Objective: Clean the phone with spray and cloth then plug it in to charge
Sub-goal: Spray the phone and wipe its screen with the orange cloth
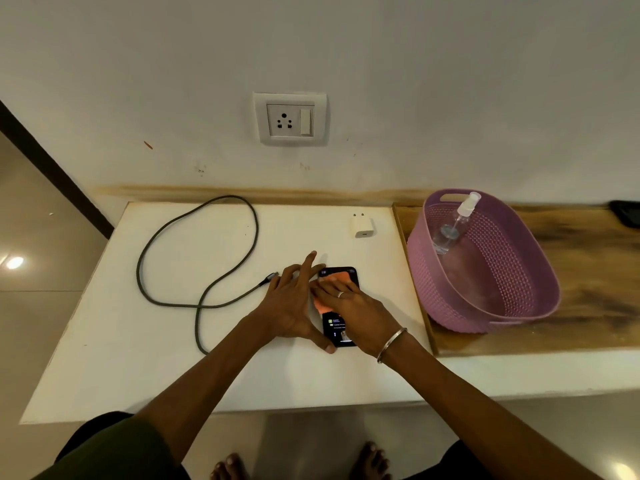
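Observation:
A black phone (335,328) lies flat on the white board (173,341), its screen lit. An orange cloth (341,277) covers the phone's upper half. My right hand (353,303) presses flat on the cloth. My left hand (291,303) braces the phone's left edge, thumb at its near corner, fingers spread. The dark charging cable (194,251) loops on the board to the left, its plug end (269,279) close to my left fingers. The white charger adapter (361,226) lies at the back. A clear spray bottle (452,225) leans inside the purple basket (519,299).
A wall socket with a switch (290,119) sits above the board. The purple basket stands on a wooden shelf (588,306) to the right. A dark object (627,213) lies at the far right edge. My bare feet (298,462) show on the tiled floor below.

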